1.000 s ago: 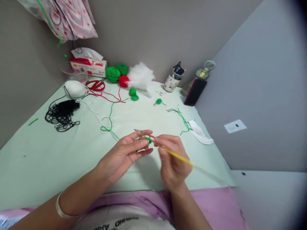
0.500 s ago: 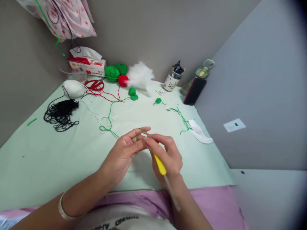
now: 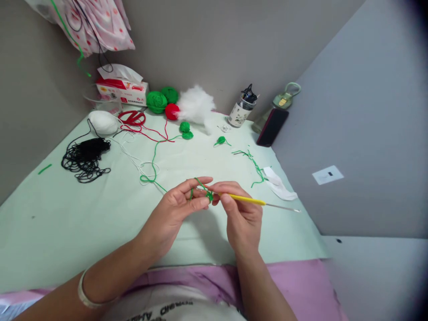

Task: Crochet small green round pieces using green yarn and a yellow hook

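My right hand (image 3: 243,214) grips a crochet hook (image 3: 249,199) by its yellow handle, its bare metal end sticking out to the right. The hook's other tip meets a small green crochet piece (image 3: 209,196). My left hand (image 3: 177,203) pinches that piece between thumb and fingers, with green yarn (image 3: 157,183) looped over the index finger and around another finger. From there the strand runs back over the table to two small green balls (image 3: 186,130). Something orange, too small to make out, shows near my left fingertips.
Behind lie large green yarn balls (image 3: 156,102), a red ball (image 3: 172,112), white stuffing (image 3: 197,107), red-handled scissors (image 3: 132,117) and a tissue box (image 3: 129,92). Black yarn (image 3: 85,158) is heaped left. Right are green scraps (image 3: 256,166), a phone (image 3: 272,127) and a pen jar (image 3: 241,111).
My right hand has turned, swinging the crochet hook from pointing down toward me to lying nearly level, its free end to the right. The green piece now shows between my hands.
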A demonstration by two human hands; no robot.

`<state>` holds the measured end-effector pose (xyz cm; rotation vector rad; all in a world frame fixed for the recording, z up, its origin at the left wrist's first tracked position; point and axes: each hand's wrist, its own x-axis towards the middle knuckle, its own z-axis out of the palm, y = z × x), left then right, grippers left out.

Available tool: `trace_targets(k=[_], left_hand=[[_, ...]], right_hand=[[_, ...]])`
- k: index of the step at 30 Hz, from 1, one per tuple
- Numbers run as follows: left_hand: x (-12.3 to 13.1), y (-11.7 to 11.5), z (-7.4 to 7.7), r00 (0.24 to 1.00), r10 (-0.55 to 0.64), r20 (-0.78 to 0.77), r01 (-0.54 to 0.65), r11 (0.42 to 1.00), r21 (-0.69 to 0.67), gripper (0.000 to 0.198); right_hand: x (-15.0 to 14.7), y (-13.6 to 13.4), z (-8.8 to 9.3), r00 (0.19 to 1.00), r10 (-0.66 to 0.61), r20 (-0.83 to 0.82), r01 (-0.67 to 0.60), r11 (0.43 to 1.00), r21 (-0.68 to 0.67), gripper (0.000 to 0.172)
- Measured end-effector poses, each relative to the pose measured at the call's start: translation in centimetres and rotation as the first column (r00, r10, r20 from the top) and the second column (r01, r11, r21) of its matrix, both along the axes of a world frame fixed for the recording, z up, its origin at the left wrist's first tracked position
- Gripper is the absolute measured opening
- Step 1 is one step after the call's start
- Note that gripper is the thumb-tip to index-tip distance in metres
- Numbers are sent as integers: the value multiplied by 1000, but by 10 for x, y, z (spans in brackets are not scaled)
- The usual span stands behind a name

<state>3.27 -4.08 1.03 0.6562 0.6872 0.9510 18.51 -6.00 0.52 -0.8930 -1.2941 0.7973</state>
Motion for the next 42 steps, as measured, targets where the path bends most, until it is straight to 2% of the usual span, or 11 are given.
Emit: trace_targets(k=[7, 14, 19, 25, 33, 37, 42], left_hand=[[0, 1, -1, 1000, 15, 17, -15, 1000, 14, 29], [-2, 3, -1, 994, 86, -60, -86, 996, 2, 31], [-3, 3, -2, 986, 137, -97, -133, 990, 49, 27], [-3, 2, -2, 978, 154, -140, -137, 983, 124, 26], [0, 3, 2, 983, 147, -106, -138, 987, 88, 37], [-1, 3, 6, 990, 127, -66, -126, 992, 15, 52], [-2, 5, 6, 999, 33, 39, -28, 990, -136, 38]], right_hand=[[3, -1, 0, 1000, -10, 4, 10, 1000, 3, 17], [4, -2, -2, 995, 10, -102, -16, 998, -56, 18], [4, -4, -2, 993, -15, -118, 10, 999, -43, 20], [-1, -5, 1, 992, -106, 62, 102, 993, 66, 20], [-2, -6, -2, 965, -141, 220, 106, 981, 163, 23], [-2, -8, -1, 923, -190, 335, 101, 959, 266, 32], [-3, -9, 0, 913, -240, 331, 139, 944, 299, 31]])
